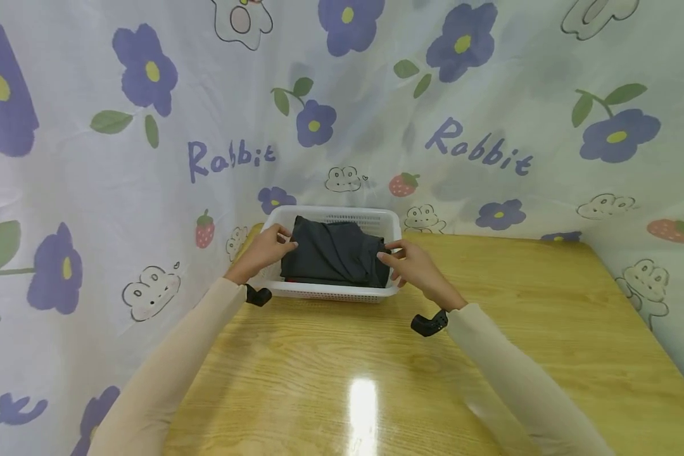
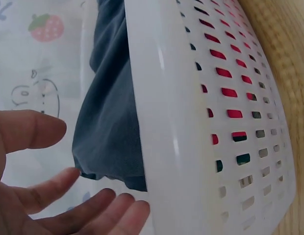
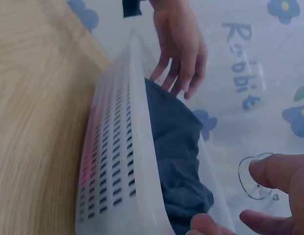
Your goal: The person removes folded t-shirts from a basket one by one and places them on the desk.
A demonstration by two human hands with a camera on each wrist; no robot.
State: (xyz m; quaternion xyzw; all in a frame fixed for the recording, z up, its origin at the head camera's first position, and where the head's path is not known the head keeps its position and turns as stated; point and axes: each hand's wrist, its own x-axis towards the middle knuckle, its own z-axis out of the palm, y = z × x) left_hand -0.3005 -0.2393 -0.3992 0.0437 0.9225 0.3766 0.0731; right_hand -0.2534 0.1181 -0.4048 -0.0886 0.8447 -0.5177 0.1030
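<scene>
A dark blue-grey folded cloth (image 1: 333, 250) lies in a white plastic basket (image 1: 330, 290), filling most of it. My left hand (image 1: 265, 252) is over the basket's left end, its fingertips right at the cloth's left edge. In the left wrist view its thumb and fingers are spread apart with nothing gripped between them. At the other end, my right hand (image 1: 415, 269) reaches over the right rim beside the cloth's right edge. The right wrist view shows a gap between its thumb and fingers (image 3: 262, 223), with the lower fingertips close to the cloth.
Something red (image 2: 230, 92) shows through the basket's slots, beneath the dark cloth. The basket stands on a glossy wooden table (image 1: 296, 354), near its back edge. Behind and to the left hangs a white curtain (image 1: 365, 82) printed with flowers and rabbits. Each wrist wears a black device (image 1: 429, 323).
</scene>
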